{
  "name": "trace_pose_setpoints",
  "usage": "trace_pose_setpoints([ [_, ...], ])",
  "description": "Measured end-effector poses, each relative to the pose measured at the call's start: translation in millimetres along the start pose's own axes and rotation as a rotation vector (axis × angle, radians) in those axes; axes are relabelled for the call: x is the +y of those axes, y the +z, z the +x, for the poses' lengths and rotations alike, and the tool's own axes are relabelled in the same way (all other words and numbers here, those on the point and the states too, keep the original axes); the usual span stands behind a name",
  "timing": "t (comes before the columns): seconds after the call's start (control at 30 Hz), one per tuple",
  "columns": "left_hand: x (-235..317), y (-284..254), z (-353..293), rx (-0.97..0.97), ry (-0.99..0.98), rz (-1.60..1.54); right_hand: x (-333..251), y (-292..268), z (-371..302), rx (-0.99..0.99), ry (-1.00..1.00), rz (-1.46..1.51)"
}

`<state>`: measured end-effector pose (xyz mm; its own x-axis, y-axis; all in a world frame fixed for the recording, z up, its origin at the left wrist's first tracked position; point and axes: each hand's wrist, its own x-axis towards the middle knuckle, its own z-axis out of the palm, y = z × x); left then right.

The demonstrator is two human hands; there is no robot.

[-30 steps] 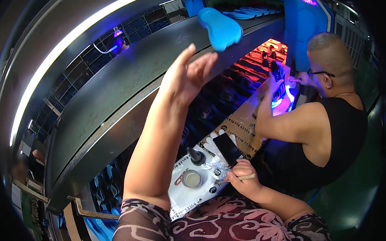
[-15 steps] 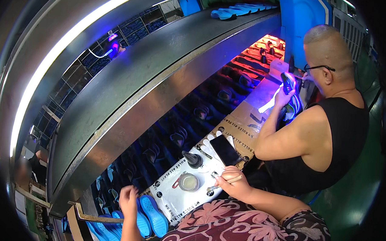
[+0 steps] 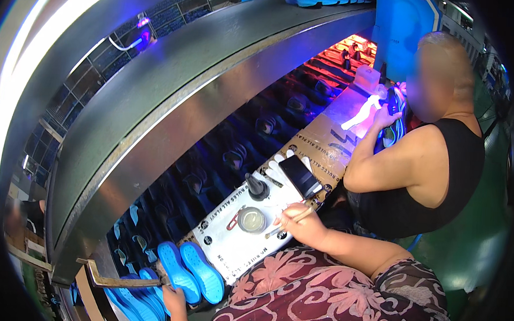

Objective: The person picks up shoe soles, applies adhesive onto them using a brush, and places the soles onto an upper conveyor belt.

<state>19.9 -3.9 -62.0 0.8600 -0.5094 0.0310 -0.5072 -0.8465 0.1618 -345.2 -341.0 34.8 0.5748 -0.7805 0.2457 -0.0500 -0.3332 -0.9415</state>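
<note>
Soles [image 3: 202, 274] of smooth blue, rubbery-looking stuff, waisted and rounded at the ends, lie as a pair beside the lower corner of the white-wrapped table [image 3: 219, 251], their surfaces dotted with small pits. A looser pile of blue soles [image 3: 132, 304] lies just left of them, under an angled tan bar [image 3: 123, 281]. The right hand [image 3: 301, 224] is closed around a slim, pale-handled brush [image 3: 272, 233], its tip angled down near a round, clear-walled jar [image 3: 251, 220] of cloudy, pale liquid. Next to the jar sit a curved red clip [image 3: 235, 219] and a black bottle [image 3: 258, 187] with a tapering cone nozzle; beyond, a glossy black phone [image 3: 299, 176] rests over a soft white glove [image 3: 275, 168].

The left hand [image 3: 174, 300] is at the pile, near the bar's end; its fingertips are obscured, so whether it grips anything cannot be told. The right hand covers part of the brush. Shoes under the metal hood [image 3: 173, 121] fade into shadow, and the co-worker's [image 3: 418, 160] upheld shoe [image 3: 395, 111] is partly hidden by fingers and washed by violet light.
</note>
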Motion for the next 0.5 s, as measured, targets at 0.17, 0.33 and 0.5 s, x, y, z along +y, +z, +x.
trace_pose_setpoints([
  [0.17, -10, 2, -4, 0.048, -0.101, -0.665, 16, -5, 2, 0.104, 0.205, 0.097],
  [0.33, 18, -17, -6, -0.708, -0.528, -1.687, 13, 0, 25, 0.054, 0.034, -0.163],
  [0.5, 65, -43, -31, -0.679, -0.630, -1.757, 20, 31, 51, -0.088, -0.183, -0.360],
])
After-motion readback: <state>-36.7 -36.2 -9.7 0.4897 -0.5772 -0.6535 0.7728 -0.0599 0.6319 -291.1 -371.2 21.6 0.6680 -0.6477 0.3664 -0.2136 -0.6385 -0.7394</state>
